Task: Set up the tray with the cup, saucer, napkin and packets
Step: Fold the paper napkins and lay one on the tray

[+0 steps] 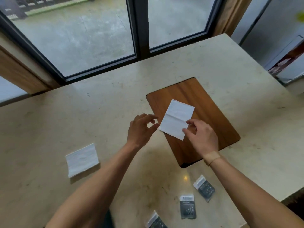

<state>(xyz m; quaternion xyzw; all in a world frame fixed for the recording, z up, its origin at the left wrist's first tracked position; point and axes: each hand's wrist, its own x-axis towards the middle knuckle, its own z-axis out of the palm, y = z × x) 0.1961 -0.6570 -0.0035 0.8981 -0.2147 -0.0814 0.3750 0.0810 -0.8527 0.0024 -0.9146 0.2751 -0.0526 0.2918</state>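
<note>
Your right hand pinches the near right edge of a white folded napkin between thumb and forefinger, with the other fingers curled behind. The napkin lies over the near left part of the wooden tray, tilted so that one corner points far and its left corner reaches past the tray's left edge; whether it rests flat on the wood or is lifted slightly you cannot tell from this view. Your left hand hovers just beside the napkin's left corner with its fingers loosely curled and thumb and forefinger close together, grasping nothing; its fingertips are near the paper, and contact is not clear. A tan band sits on your right wrist. The tray is a dark brown rounded rectangle lying on the pale stone counter, set at an angle, right of centre. A second folded white napkin lies flat on the counter to the near left, well apart from the tray. Three dark packets with white tops lie on the counter near you, below the tray: one on the right beside your right forearm, one in the middle, and one at the near edge, partly cut off by the frame. At the far side of the counter a dark-framed window looks onto grey paving.
</note>
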